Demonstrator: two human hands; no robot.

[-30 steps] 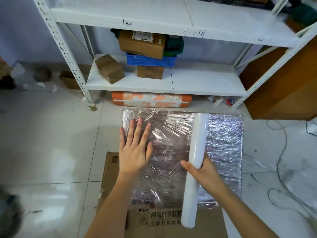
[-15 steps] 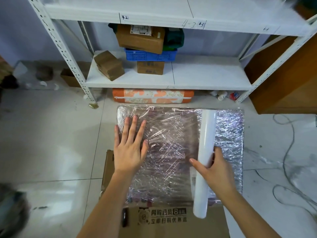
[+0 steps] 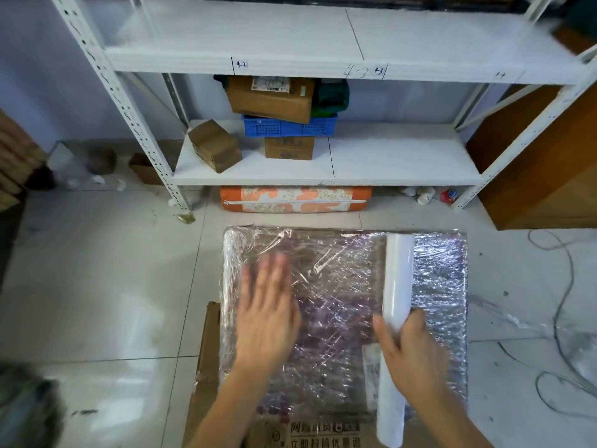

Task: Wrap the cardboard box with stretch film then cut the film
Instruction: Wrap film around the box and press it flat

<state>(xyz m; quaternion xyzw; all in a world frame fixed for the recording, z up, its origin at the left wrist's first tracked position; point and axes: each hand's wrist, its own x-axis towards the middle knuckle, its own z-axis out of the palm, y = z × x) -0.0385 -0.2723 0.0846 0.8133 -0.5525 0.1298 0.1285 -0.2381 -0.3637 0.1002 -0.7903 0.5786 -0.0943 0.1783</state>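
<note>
L hand [image 3: 266,313] motion-blurred; cardboard box [image 3: 323,431] cut off by bottom edge.

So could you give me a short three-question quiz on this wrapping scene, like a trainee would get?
1. True or false: the left hand lies flat on the film-covered cardboard box.
2. What does the right hand grip? A) scissors B) the white roll of stretch film C) a tape gun
3. Fill in: the blue plastic crate sits on the white metal ____.

Key: 1 true; 2 B; 3 shelf.
</note>
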